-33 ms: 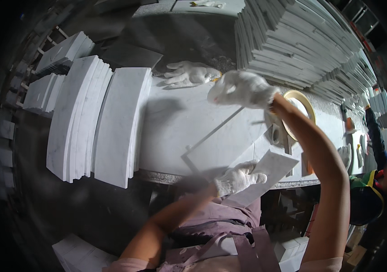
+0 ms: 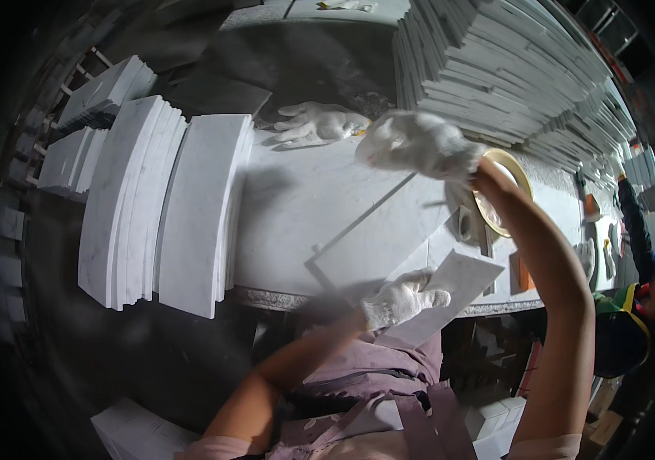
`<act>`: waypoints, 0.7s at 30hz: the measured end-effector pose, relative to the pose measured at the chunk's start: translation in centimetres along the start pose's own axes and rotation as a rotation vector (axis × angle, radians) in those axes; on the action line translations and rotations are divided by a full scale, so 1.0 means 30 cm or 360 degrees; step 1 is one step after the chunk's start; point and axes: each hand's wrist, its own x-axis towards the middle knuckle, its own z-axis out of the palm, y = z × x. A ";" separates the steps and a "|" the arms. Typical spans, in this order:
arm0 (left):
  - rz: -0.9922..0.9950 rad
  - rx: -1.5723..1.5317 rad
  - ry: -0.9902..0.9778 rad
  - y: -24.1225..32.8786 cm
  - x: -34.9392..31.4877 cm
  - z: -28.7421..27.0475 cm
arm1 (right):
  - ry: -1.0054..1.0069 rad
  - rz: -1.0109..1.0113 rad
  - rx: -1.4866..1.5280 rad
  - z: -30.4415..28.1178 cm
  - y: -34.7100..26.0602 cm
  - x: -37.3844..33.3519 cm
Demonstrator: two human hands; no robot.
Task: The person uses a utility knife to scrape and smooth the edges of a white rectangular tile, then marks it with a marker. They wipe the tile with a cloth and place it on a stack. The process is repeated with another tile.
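Note:
My left hand point(image 2: 406, 300), in a white knitted glove, is closed on a flat white marble tile point(image 2: 461, 280), which it holds tilted at the table's near edge. Raised over the far part of the marble tabletop point(image 2: 327, 199), my gloved right hand point(image 2: 419, 144) has its fingers curled and is smeared by motion. What those fingers hold, if anything, is hidden. Just left of it a loose white glove point(image 2: 320, 124) lies flat. Behind my right wrist stands a round basin with a yellowish rim point(image 2: 523, 172), partly covered by the forearm.
Upright marble slabs point(image 2: 201, 207) stand in rows at the left. A tall stack of thin tiles point(image 2: 496, 84) rises at the far right. An orange-handled tool point(image 2: 525, 276) lies near my right forearm. A co-worker's dark sleeve point(image 2: 638, 226) shows at the right edge.
My right hand has shifted slightly to the right, and its wrist is a little lower. My left hand keeps its hold on the marble tile, nearly unmoved.

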 end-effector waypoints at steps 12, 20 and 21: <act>-0.0230 0.0205 0.0133 0.101 -0.022 0.046 | 0.1188 0.0189 0.1452 0.110 0.247 -0.975; -0.0010 0.0648 0.0167 0.072 -0.009 0.033 | 0.1060 0.0509 0.1535 0.286 0.286 -1.112; 0.0026 0.0562 0.0143 0.070 -0.005 0.033 | 0.1034 0.0512 0.1543 0.280 0.280 -1.101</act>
